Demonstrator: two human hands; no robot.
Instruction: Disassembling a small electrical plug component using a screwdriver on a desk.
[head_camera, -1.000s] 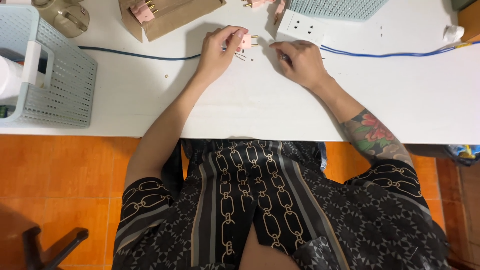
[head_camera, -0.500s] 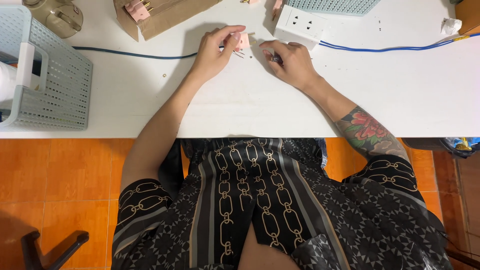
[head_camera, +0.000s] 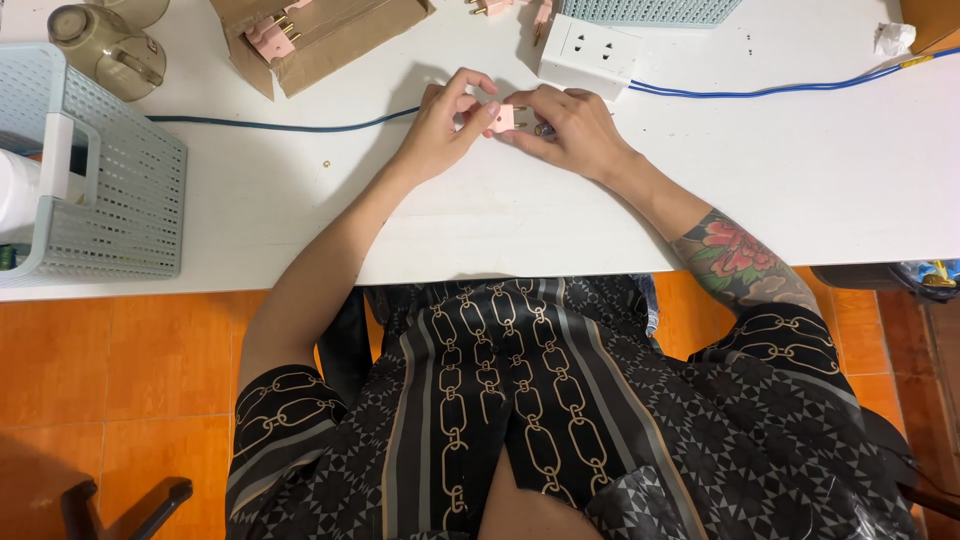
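My left hand (head_camera: 447, 127) pinches a small pink plug (head_camera: 505, 117) with metal pins over the white table (head_camera: 800, 190). Against the plug's right side, my right hand (head_camera: 573, 130) has its fingers curled around a small dark tool; what the tool is I cannot tell. A blue cable (head_camera: 290, 125) runs left from under my hands. Just beyond my right hand lies a white socket block (head_camera: 590, 50).
A light blue perforated basket (head_camera: 110, 190) stands at the left edge, a glass mug (head_camera: 105, 48) behind it. A cardboard box (head_camera: 320, 35) holds more pink plugs. Another blue basket (head_camera: 650, 10) sits at the far edge, and a blue cable (head_camera: 790, 88) runs right. Orange floor tiles lie below.
Both hands have come closer together, and the pink plug now sits between their fingertips. The view has shifted slightly.
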